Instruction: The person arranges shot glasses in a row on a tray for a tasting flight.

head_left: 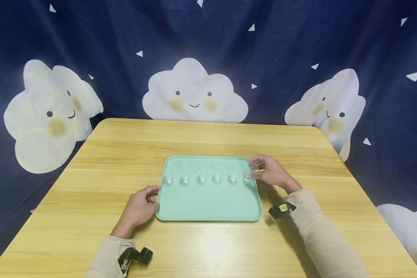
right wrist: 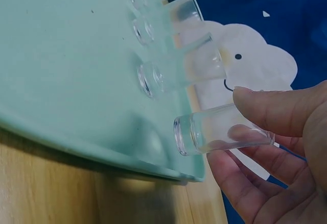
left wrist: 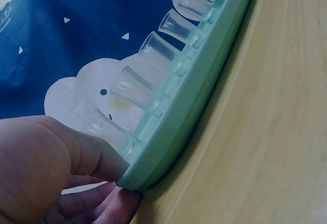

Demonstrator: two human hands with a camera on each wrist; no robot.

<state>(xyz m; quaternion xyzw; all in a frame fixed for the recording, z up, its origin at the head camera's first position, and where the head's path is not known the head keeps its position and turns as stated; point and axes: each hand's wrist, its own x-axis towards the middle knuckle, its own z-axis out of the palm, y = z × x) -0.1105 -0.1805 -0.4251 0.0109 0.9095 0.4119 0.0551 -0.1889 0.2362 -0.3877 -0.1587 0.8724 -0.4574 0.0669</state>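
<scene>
A light green tray (head_left: 208,204) lies on the table, with clear shot glasses (head_left: 203,174) standing upright in a row along its far half. My left hand (head_left: 139,206) grips the tray's left rim; the left wrist view puts the thumb (left wrist: 97,157) at the rim and the other fingers lower at its outer side. At the row's right end, my right hand (head_left: 274,172) holds another shot glass (right wrist: 199,132) between thumb and fingers. Its base is over the tray near the right rim, close beside the neighbouring glass (right wrist: 179,68).
The wooden table (head_left: 212,139) extends around the tray on every side. A dark blue curtain (head_left: 118,31) with smiling clouds hangs behind the table's far edge. Black wrist cameras sit on both beige sleeves.
</scene>
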